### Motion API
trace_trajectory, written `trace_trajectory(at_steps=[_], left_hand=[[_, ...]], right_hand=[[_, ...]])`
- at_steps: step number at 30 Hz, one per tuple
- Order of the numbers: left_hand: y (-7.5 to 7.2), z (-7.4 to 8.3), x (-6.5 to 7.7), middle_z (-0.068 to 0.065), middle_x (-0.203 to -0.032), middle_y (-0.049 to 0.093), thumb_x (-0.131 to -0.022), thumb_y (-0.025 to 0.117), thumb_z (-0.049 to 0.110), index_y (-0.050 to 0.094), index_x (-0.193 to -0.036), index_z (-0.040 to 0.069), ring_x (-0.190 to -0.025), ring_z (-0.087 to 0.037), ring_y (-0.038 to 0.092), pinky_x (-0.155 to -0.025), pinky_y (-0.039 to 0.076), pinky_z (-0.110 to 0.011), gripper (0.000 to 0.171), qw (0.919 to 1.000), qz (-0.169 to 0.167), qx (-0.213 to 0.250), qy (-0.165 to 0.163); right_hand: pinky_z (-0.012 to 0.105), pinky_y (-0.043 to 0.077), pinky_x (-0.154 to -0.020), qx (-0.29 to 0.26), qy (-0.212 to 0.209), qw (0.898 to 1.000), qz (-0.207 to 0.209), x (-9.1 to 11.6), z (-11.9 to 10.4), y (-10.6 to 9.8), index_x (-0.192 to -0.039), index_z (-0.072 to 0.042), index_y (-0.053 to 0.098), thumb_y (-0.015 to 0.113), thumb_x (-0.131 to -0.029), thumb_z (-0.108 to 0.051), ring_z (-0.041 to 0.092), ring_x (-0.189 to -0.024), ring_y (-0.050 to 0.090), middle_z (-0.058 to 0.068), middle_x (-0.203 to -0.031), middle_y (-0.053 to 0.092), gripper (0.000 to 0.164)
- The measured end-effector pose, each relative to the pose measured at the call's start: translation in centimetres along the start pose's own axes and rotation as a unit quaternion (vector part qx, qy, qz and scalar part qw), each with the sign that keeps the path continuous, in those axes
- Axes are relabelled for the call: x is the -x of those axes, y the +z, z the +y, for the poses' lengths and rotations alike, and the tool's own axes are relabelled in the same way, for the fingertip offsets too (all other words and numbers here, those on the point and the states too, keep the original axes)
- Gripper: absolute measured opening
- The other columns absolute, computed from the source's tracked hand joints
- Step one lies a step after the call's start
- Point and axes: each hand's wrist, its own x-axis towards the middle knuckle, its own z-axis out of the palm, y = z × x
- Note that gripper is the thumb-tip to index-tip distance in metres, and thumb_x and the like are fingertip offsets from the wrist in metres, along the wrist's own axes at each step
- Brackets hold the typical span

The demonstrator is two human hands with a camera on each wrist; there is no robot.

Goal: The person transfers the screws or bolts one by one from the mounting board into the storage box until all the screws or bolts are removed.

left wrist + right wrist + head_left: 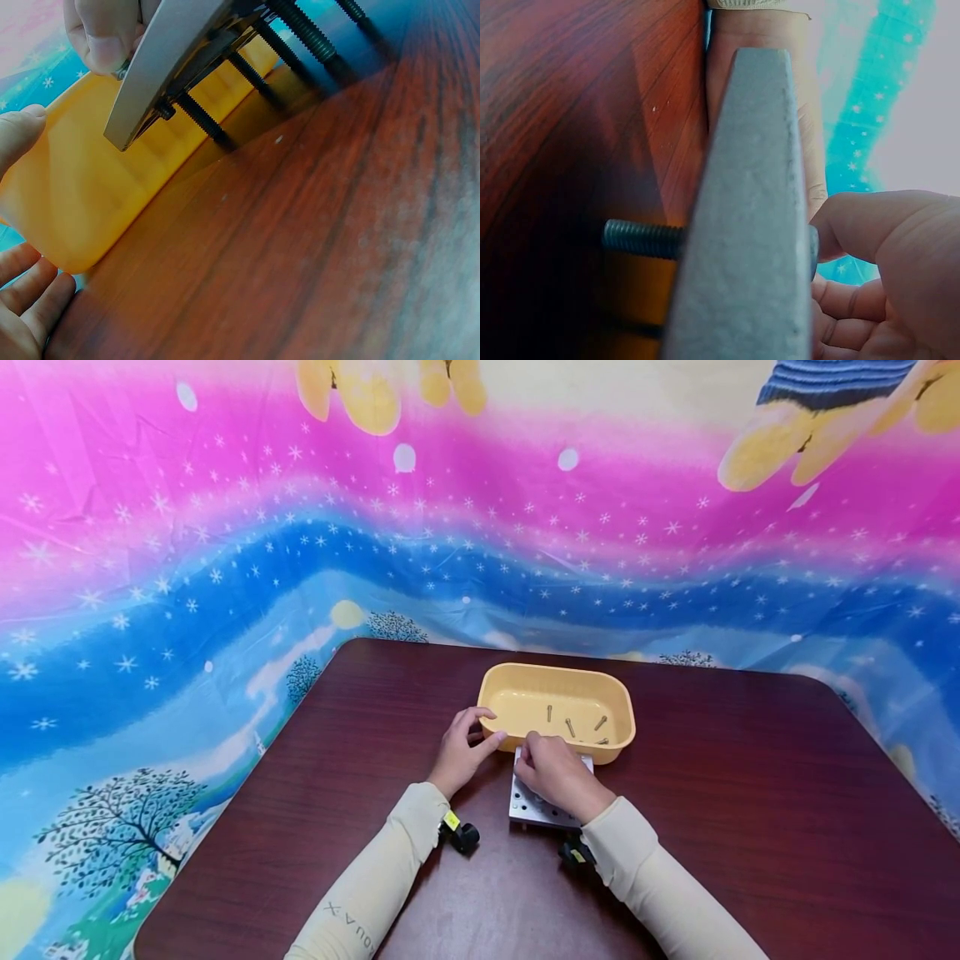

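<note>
A silvery metal plate with holes (528,806) stands in front of a yellow plastic bin (517,675). Threaded screws (201,118) stick out beneath the plate. My right hand (558,770) is over the plate, its thumb and fingers pinching the head of a screw (814,251) at the top face; that screw's threaded shank shows below. The left hand (459,753) touches the bin's near left corner, thumb toward the front wall and fingers at the left end, only loosely bent. Seen from the left wrist, its thumb (19,135) lies against the yellow wall.
Several loose brass-coloured screws (570,727) lie in the right part of the bin. Both stand on a dark reddish wooden table (360,735). A printed cloth (480,527) hangs behind the table. A small black camera (459,837) is strapped at the left wrist.
</note>
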Motion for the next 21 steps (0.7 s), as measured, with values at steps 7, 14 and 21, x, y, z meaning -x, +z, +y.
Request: trace_trajectory(at_steps=[7, 14, 21], left_hand=[[-0.09, 0.11, 0.03, -0.003, -0.124, 0.051, -0.087, 0.072, 0.034, 0.06, -0.118, 0.01, -0.115, -0.017, 0.052, -0.096, 0.05, -0.038, 0.041, 1.0, -0.003, -0.002, -0.008], [-0.08, 0.02, 0.01, -0.004, -0.124, 0.051, -0.088, 0.072, 0.034, 0.06, -0.118, 0.01, -0.115, -0.017, 0.052, -0.096, 0.05, -0.038, 0.04, 1.0, -0.003, -0.005, -0.008], [-0.07, 0.08, 0.04, -0.004, -0.125, 0.051, -0.087, 0.072, 0.035, 0.06, -0.117, 0.012, -0.116, -0.018, 0.053, -0.095, 0.05, -0.04, 0.04, 1.0, -0.001, -0.004, -0.004]], right_hand=[[0.026, 0.042, -0.053, 0.002, -0.002, 1.0, -0.001, -0.08, -0.02, -0.09, -0.078, -0.011, 0.056, 0.066, -0.086, -0.012, 0.012, -0.058, 0.049, -0.003, -0.065, 0.052, 0.012], [0.026, 0.042, -0.054, 0.007, -0.005, 1.0, -0.006, -0.14, -0.08, -0.11, -0.08, -0.01, 0.058, 0.065, -0.087, -0.012, 0.012, -0.058, 0.049, -0.003, -0.065, 0.053, 0.01], [0.026, 0.041, -0.052, 0.004, -0.001, 1.0, -0.008, -0.11, -0.06, -0.17, -0.077, -0.011, 0.057, 0.064, -0.088, -0.012, 0.012, -0.056, 0.048, -0.002, -0.063, 0.052, 0.012]])
